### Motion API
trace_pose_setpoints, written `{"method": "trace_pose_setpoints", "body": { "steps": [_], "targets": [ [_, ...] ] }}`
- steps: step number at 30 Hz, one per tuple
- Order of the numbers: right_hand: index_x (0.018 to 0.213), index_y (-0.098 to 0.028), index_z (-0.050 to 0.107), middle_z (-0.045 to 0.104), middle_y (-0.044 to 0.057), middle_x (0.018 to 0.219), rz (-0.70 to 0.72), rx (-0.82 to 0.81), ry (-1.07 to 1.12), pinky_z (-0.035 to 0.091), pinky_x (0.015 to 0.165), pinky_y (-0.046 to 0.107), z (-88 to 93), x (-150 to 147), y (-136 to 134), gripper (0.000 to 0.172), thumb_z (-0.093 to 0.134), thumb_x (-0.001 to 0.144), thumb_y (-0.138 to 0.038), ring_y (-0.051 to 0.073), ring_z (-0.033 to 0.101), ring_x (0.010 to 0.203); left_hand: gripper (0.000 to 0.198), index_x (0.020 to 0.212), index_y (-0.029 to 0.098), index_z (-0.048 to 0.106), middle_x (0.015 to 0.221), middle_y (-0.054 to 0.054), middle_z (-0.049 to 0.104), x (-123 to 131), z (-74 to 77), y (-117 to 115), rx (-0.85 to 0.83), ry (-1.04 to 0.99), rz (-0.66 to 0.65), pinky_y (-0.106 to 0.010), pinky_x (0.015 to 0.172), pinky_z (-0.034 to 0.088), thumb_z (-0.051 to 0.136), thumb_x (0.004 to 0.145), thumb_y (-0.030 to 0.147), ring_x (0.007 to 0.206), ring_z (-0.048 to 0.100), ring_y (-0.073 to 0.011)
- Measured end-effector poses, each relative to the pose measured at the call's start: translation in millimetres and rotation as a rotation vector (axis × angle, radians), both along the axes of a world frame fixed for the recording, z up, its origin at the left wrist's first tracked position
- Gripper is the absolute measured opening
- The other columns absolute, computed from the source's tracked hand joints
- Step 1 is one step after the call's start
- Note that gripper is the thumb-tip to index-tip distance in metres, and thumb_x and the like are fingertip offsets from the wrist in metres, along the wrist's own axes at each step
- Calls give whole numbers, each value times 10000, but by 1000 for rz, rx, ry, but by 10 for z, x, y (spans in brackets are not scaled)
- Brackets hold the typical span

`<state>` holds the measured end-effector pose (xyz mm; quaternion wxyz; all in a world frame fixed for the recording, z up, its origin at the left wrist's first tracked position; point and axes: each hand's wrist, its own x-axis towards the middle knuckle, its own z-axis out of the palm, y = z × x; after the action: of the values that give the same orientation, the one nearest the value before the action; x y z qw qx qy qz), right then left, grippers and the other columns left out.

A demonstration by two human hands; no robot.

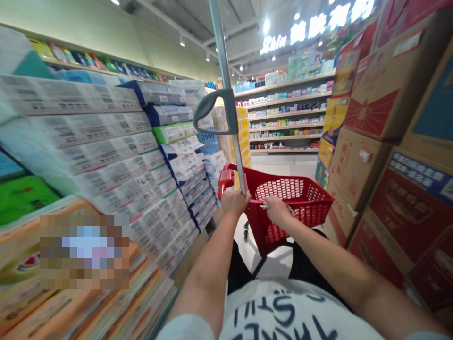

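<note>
A red plastic rolling shopping basket [295,189] stands in front of me, its walls full of holes. From its near left side rises a metal pole [223,61] with a grey loop handle [216,113]. My left hand [234,203] is closed on the basket's near edge, at the foot of the pole and beside a red grip [226,178]. Over the near rim, my right hand [279,211] is closed, with a small pale thing [264,206] poking out at its fingertips. What that is I cannot make out.
Stacked white paper packs [106,137] line the left side, with orange packs [46,302] nearer me. Cardboard cartons [375,89] are piled on the right. Shelves of small goods [286,113] stand across the far end of the tiled aisle [300,163].
</note>
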<state>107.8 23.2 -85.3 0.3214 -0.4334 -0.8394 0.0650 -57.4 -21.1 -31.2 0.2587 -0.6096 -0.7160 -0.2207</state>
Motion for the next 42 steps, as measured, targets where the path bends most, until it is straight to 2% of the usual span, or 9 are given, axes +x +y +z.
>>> {"method": "trace_pose_setpoints", "body": {
  "steps": [4, 7, 13, 17, 21, 26, 30, 34, 42],
  "targets": [
    [1110, -173, 593, 602, 100, 1130, 134, 133, 90, 393, 896, 317, -9, -166, -131, 377, 427, 786, -73, 198, 520, 1035, 488, 830, 147, 716, 722, -121, 675, 6, -6, -5, -17, 8, -9, -372, 804, 377, 354, 875, 472, 741, 627, -231],
    [1194, -169, 541, 579, 104, 1180, 151, 177, 69, 375, 931, 338, -132, -11, -85, 431, 419, 792, -71, 206, 486, 1092, 494, 848, 147, 714, 732, -120, 677, 3, -5, -22, -32, 10, -12, -370, 806, 374, 350, 875, 479, 750, 625, -229],
    [994, -173, 624, 643, 82, 979, -20, -30, -34, 401, 780, 274, -28, 125, 23, 271, 406, 843, -118, 183, 562, 896, 487, 821, 148, 714, 737, -118, 679, 28, 7, -5, -24, -6, 18, -365, 821, 371, 357, 870, 475, 763, 624, -228],
    [1108, -173, 585, 610, 91, 1118, 102, 83, -8, 364, 869, 299, 58, -110, -100, 314, 434, 836, -133, 198, 518, 1028, 497, 816, 147, 709, 741, -124, 680, 51, 10, -12, -31, -12, 8, -373, 823, 366, 343, 873, 479, 759, 626, -231],
    [1142, -171, 564, 611, 103, 1107, 75, 142, -10, 343, 875, 325, -50, -30, -98, 327, 454, 835, -157, 215, 517, 1032, 504, 857, 142, 707, 761, -126, 681, 59, 17, -51, -44, -10, -20, -378, 816, 367, 337, 875, 484, 762, 624, -235],
    [864, -184, 637, 659, 81, 866, -75, -30, -91, 362, 723, 288, 4, 89, 67, 177, 466, 826, -155, 196, 575, 809, 509, 829, 138, 707, 755, -128, 683, 69, 31, -47, -49, -24, -4, -379, 818, 368, 341, 872, 489, 756, 625, -233],
    [897, -190, 639, 656, 70, 897, 48, -15, -34, 383, 717, 268, 79, -75, 41, 195, 466, 824, -139, 179, 580, 815, 504, 812, 148, 707, 735, -118, 680, 67, 27, -27, -35, -6, -16, -380, 818, 371, 335, 877, 481, 752, 626, -231],
    [1071, -168, 590, 625, 76, 1056, 152, 100, 70, 386, 839, 269, -60, -15, 42, 326, 483, 778, -72, 176, 545, 976, 505, 809, 151, 706, 732, -116, 680, 58, 18, -42, -34, 5, -20, -385, 807, 377, 333, 877, 485, 742, 627, -234],
    [910, -173, 623, 637, 71, 918, 90, 25, -1, 407, 753, 264, -1, -39, 78, 207, 459, 806, -98, 167, 563, 851, 504, 795, 149, 701, 733, -120, 680, 60, 24, -19, -27, 19, -5, -376, 776, 384, 326, 879, 475, 741, 628, -239]
  ]
}}
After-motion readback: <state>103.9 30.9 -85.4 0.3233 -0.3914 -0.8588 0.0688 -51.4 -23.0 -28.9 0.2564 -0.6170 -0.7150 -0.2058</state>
